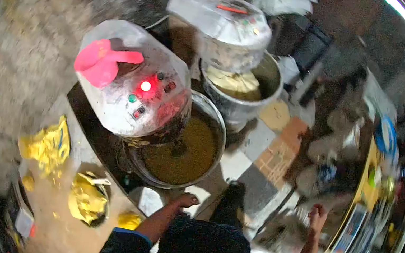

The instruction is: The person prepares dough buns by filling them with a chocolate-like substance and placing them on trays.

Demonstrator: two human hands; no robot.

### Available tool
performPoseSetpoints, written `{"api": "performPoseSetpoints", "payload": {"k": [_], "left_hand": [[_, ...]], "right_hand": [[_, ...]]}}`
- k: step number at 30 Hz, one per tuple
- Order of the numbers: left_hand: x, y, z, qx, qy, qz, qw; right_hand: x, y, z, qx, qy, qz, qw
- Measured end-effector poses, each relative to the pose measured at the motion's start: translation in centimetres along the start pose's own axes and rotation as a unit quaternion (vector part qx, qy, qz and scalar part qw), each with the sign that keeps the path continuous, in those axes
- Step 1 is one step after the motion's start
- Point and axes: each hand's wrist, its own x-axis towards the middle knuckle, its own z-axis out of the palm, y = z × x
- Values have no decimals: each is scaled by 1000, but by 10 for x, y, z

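Observation:
My left hand [188, 201] hangs just below the near rim of a large metal mixing bowl [219, 148], its fingers curled in and nothing visible in them. Thick brown-green batter [185, 150] fills the bowl, under a standing mixer's head [131, 69]. On top of that head lies a pink plastic scoop [103, 61]; a red lamp [145, 86] glows among its buttons. Out to the right, my right hand [317, 215] is held away from my body, fingers folded, with no object showing. It is nearest the cluttered shelf.
Behind stands a second mixer [223, 20] over a metal bowl [279, 80] with pale dough or cloth. Yellow wrappers [52, 144] and a container of yellow stuff [88, 198] sit on the left surface. Patchwork tiles [267, 153] cover the floor. A yellow-edged shelf [363, 191] runs along the right.

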Motion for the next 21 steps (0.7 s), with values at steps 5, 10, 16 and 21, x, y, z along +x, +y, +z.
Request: {"api": "performPoseSetpoints", "payload": {"k": [5,10,16,21], "left_hand": [[-3,-29,33,-113,107,6,988],[8,-8,100,-196,350,-221,889],[20,35,153,-178,547,-86,814],[60,63,176,-631,474,-313,528]], "right_hand": [[237,-76,123,-76,-74,-176,979],[218,-381,347,-32,-333,-423,842],[91,-557,514,-22,-532,-540,652],[33,-590,612,-145,-685,-327,635]]}}
